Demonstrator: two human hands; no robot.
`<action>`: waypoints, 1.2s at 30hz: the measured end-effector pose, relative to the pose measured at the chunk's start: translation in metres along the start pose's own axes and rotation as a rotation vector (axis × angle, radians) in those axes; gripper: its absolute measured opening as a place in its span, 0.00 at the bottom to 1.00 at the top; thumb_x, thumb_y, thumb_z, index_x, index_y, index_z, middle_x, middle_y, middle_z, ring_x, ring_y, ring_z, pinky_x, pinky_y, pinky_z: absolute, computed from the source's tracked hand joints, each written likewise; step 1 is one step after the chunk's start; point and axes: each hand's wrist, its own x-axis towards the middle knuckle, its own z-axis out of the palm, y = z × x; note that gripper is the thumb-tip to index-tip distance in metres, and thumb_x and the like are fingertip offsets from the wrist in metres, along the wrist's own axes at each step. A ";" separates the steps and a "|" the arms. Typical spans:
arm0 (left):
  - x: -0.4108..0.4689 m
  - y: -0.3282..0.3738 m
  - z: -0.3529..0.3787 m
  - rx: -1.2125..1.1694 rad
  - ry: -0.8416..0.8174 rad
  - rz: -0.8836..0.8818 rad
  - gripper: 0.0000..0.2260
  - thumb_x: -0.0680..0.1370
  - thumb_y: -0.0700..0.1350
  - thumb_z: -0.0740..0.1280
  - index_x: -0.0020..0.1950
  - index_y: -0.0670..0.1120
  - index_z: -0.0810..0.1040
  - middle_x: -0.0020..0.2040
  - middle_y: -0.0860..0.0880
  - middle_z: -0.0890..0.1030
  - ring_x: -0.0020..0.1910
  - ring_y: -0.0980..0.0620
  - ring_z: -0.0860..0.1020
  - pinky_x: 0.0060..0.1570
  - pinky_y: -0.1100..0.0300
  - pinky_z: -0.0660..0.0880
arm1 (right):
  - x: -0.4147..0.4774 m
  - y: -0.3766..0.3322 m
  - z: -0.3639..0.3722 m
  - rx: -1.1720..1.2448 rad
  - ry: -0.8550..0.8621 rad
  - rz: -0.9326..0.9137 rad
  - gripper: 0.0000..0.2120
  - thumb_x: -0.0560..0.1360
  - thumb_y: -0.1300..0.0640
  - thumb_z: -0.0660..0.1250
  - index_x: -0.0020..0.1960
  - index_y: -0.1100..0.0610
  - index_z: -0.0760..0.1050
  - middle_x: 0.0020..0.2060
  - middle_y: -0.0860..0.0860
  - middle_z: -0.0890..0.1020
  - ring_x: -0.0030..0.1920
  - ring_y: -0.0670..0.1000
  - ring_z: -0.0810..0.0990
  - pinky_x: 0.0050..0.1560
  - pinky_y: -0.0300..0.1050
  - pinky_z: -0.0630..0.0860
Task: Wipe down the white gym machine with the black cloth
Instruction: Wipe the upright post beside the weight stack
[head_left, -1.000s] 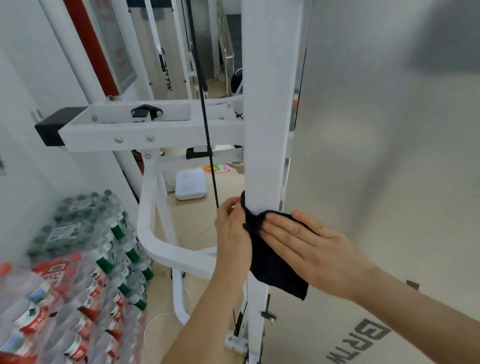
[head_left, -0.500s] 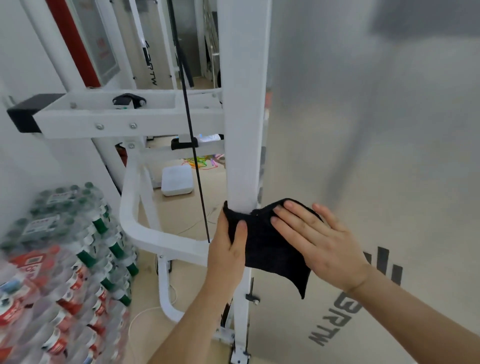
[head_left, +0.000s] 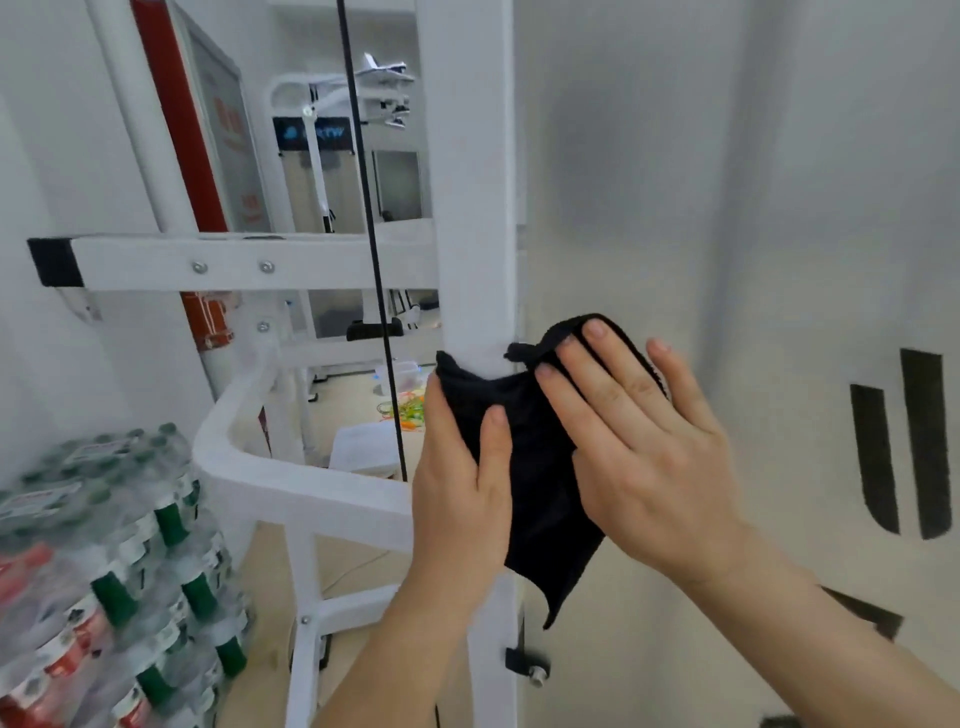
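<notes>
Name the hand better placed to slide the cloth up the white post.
Left, probably. The left hand grips the black cloth around the white post, thumb across its front. The right hand only presses the cloth's edge flat beside the post.

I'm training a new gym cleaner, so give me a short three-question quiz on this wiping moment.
1. True or false: the black cloth lies against the white upright post.
2. The right hand rests on the cloth with fingers: A curled in a fist; B straight and flat; C pinching a corner.
3. Fill in: a thin black ____ runs down left of the post.
Key: 1 true; 2 B; 3 cable.
</notes>
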 end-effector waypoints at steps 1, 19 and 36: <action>0.000 0.000 0.001 0.043 0.015 0.104 0.25 0.82 0.57 0.55 0.79 0.56 0.54 0.76 0.58 0.63 0.74 0.61 0.63 0.73 0.58 0.63 | -0.004 -0.005 0.001 -0.007 -0.005 0.018 0.20 0.79 0.59 0.56 0.68 0.59 0.76 0.70 0.56 0.74 0.73 0.56 0.68 0.74 0.57 0.63; -0.049 -0.045 0.063 0.424 -0.047 0.961 0.24 0.81 0.49 0.57 0.77 0.45 0.63 0.78 0.48 0.61 0.78 0.53 0.58 0.76 0.58 0.56 | -0.145 -0.030 0.006 -0.214 0.154 0.306 0.23 0.83 0.58 0.46 0.69 0.64 0.72 0.68 0.61 0.75 0.72 0.61 0.69 0.74 0.57 0.61; -0.058 -0.102 -0.013 0.065 0.129 0.551 0.33 0.77 0.32 0.61 0.72 0.63 0.58 0.73 0.51 0.66 0.71 0.52 0.68 0.68 0.61 0.66 | -0.105 -0.094 0.048 -0.118 -0.083 -0.057 0.29 0.81 0.48 0.56 0.79 0.60 0.58 0.77 0.60 0.61 0.79 0.59 0.55 0.76 0.56 0.58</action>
